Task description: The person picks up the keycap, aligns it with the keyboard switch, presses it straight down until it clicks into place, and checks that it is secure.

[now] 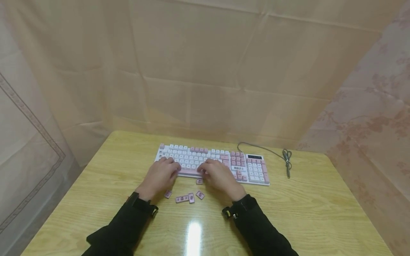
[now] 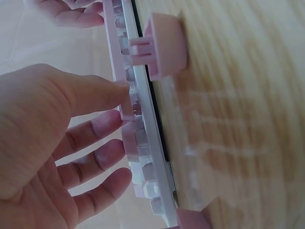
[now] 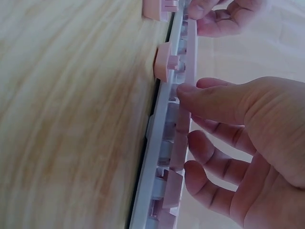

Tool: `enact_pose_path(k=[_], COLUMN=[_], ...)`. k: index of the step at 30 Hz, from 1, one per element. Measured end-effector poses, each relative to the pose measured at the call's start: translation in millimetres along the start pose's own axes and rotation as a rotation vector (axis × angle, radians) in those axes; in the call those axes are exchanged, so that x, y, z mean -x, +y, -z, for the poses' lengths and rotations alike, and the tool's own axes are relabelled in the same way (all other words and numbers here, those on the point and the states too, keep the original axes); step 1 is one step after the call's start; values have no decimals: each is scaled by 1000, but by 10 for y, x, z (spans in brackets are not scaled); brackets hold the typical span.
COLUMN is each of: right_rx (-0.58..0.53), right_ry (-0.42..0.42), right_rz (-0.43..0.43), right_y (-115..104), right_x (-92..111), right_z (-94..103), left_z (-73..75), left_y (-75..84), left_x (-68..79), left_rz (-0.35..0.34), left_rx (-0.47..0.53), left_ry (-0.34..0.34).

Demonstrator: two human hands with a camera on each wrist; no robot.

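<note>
A white and pink keyboard (image 1: 192, 156) lies on the table, its long pink space bar (image 1: 189, 171) along the near edge. My left hand (image 1: 162, 175) pinches the left end of the space bar, thumb at its front side and the other fingers curved behind. At the opposite end my right hand (image 1: 221, 177) pinches the bar the same way, its thumb (image 3: 205, 100) against the front. Nearest the board, a loose pink keycap (image 1: 199, 181) stands between the hands. How firmly the bar is seated cannot be told.
Several more pink keycaps lie on the wooden table (image 1: 304, 206) in front of the keyboard, among them a longer one (image 1: 182, 199). A tied cable (image 1: 287, 160) is at the back right. Behind the table hangs a beige curtain (image 1: 205, 71).
</note>
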State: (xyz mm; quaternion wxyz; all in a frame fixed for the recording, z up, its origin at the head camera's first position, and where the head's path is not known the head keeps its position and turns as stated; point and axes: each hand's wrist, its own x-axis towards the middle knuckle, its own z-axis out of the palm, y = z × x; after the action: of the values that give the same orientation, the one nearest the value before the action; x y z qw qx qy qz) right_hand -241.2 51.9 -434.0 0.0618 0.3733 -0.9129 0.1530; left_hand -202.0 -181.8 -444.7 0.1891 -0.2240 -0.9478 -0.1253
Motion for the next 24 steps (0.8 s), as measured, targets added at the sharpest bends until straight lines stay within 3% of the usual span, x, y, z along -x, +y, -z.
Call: enact_pose_path(k=[6,11,19,24], right_rx=[63,96,7,-7], right_ry=[52,35,-16,-32], right_rz=[23,-8,-99,-112], right_y=[55,126,259,380], right_x=[10,15,59,104], right_z=[36,69,179,193], left_z=[11,15,36,16], left_y=[9,45,118,162], left_x=[-9,-21,-29,-22], left_rz=[-11,-17,-19,-42], left_rx=[4,1,35,41], left_ry=[11,3,-12,-13])
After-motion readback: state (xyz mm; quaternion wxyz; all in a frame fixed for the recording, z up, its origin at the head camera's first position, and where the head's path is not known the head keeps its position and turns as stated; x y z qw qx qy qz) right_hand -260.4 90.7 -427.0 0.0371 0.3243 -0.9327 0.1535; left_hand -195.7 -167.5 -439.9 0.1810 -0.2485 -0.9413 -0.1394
